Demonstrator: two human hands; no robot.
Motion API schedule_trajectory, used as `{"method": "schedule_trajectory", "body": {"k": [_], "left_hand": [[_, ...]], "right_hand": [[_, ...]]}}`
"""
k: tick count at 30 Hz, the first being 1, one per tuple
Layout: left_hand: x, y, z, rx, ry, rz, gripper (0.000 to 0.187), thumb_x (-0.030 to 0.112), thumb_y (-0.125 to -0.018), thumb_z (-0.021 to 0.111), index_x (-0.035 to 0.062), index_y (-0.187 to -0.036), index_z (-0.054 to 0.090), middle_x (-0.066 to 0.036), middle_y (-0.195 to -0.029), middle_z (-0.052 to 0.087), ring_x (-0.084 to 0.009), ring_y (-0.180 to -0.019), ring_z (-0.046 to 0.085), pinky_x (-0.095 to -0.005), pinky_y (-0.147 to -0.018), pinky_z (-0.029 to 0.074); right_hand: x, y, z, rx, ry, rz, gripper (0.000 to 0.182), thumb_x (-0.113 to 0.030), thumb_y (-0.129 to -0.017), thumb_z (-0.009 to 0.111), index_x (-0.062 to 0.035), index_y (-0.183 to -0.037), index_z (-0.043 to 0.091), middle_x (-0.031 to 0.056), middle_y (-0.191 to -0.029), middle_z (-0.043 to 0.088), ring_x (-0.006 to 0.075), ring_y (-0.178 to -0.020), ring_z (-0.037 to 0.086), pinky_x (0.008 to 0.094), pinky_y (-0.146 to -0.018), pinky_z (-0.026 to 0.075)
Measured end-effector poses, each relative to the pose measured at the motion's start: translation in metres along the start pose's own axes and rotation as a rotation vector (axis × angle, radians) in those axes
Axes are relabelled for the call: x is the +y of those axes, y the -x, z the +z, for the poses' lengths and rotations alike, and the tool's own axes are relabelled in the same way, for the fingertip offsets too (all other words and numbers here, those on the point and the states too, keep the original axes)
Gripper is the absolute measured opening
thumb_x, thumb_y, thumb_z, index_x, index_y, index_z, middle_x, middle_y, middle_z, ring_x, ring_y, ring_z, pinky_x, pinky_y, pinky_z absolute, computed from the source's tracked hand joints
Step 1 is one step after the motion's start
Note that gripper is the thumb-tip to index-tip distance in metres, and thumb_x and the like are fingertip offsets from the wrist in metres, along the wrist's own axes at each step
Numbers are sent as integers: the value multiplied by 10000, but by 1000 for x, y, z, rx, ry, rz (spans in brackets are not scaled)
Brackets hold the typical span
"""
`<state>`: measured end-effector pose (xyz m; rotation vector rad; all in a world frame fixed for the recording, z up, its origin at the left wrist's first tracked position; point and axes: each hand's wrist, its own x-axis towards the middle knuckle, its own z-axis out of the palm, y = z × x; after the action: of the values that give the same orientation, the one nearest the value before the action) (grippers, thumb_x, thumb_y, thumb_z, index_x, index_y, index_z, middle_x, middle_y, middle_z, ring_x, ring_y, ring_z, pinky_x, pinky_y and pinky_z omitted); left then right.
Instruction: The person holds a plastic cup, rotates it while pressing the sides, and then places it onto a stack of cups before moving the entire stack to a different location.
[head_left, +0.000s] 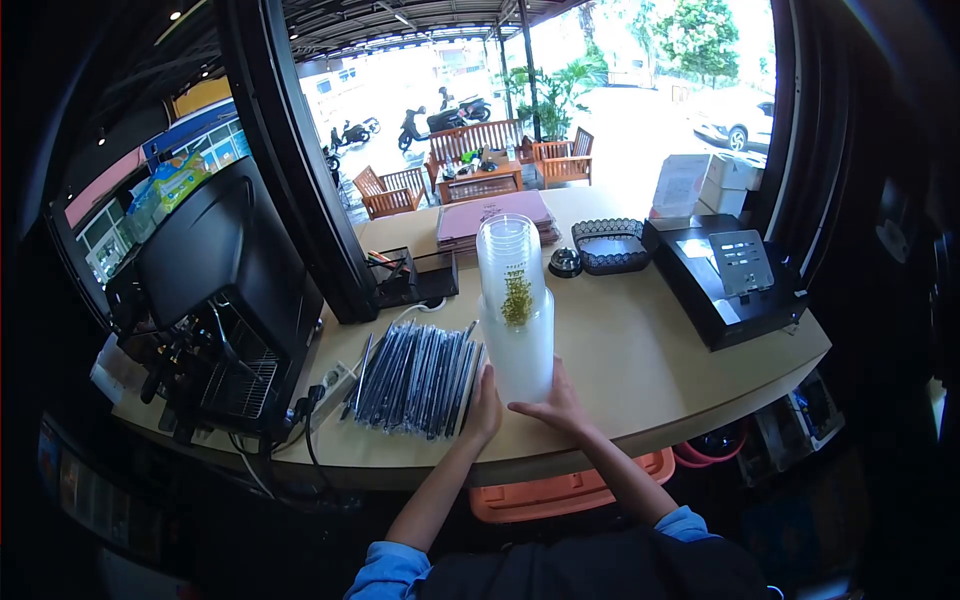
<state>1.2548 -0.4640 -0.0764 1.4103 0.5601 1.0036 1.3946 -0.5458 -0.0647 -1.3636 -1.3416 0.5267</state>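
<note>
A tall stack of clear plastic cups (520, 345) with gold-green print stands upright in front of me, over the counter. My left hand (484, 412) presses against its lower left side. On the lower right side, my right hand (556, 404) grips it, with the thumb across the front near the base. The far fingers of both hands are hidden behind the stack. Just left of my left hand lies a bundle of dark straws (415, 380) in clear wrappers.
Pink folders (495, 220), a call bell (565, 262), a black basket (610, 247) and a black cash drawer (715, 285) sit on the counter (640, 385). At left are a pen holder (392, 268), a power strip (333, 395) and an espresso machine (215, 300). An orange lid (575, 490) shows below.
</note>
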Motion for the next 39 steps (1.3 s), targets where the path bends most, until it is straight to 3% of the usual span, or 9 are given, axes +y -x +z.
{"method": "schedule_trajectory", "body": {"k": [4,16,18,24,26,29,34,36,39], "left_hand": [[-6,9,15,64,-1,-85,669,506,-1002,220,-40,-1377,315,-171,-1360,424,-235,-1288,379,-329,-1080,273],[3,9,32,-3,110,-32,573,450,-1008,292,-11,-1347,326,-161,-1269,473,-225,-1202,449,-330,-1035,318],[13,20,39,130,13,-15,561,440,-1008,302,-5,-1350,315,-158,-1283,456,-222,-1205,442,-334,-1035,318],[16,38,45,277,70,45,518,404,-1016,301,6,-1348,320,-146,-1284,449,-210,-1219,427,-337,-1036,314],[13,51,36,229,43,30,566,429,-1021,252,16,-1406,291,-121,-1409,375,-199,-1333,328,-338,-1105,248],[23,73,26,236,55,-52,556,418,-1023,258,32,-1422,264,-117,-1424,359,-190,-1348,315,-351,-1109,252],[64,116,11,251,42,0,548,413,-1023,254,62,-1444,229,-113,-1451,331,-208,-1358,305,-393,-1104,257],[83,139,1,329,152,-76,556,422,-1020,260,92,-1462,201,-108,-1473,303,-222,-1368,287,-435,-1100,244],[112,187,-33,269,127,-50,614,469,-996,311,113,-1477,174,-102,-1489,283,-231,-1374,278,-468,-1062,294]], "right_hand": [[1,-1,-1,19,-19,3,1075,-367,-589,860,-11,-1397,247,212,-1326,400,350,-1225,445,442,-1010,397],[2,1,-2,150,-63,-95,1038,-371,-589,862,-10,-1353,261,236,-1232,479,368,-1121,539,445,-919,464],[2,2,-2,142,-58,-115,1040,-371,-586,862,-9,-1355,262,236,-1235,477,367,-1130,532,445,-927,458],[-4,1,-4,20,-73,-235,1044,-360,-577,859,2,-1362,273,243,-1256,479,362,-1161,508,441,-958,431],[-5,6,-5,-20,-90,-216,1036,-345,-577,859,-2,-1362,276,249,-1254,483,356,-1151,521,434,-952,440],[-27,16,-7,-179,-163,-110,1044,-331,-574,873,-2,-1357,264,217,-1242,481,317,-1166,505,417,-953,445],[-75,31,9,-225,-134,-205,1025,-285,-575,847,-5,-1376,272,247,-1231,501,344,-1143,540,425,-939,456],[-92,39,23,-253,-141,-240,1035,-289,-567,853,-6,-1377,274,247,-1233,499,346,-1147,537,424,-945,452],[-118,60,53,-342,-131,-269,1053,-300,-557,863,-5,-1378,273,247,-1242,491,351,-1154,531,424,-953,445]]}}
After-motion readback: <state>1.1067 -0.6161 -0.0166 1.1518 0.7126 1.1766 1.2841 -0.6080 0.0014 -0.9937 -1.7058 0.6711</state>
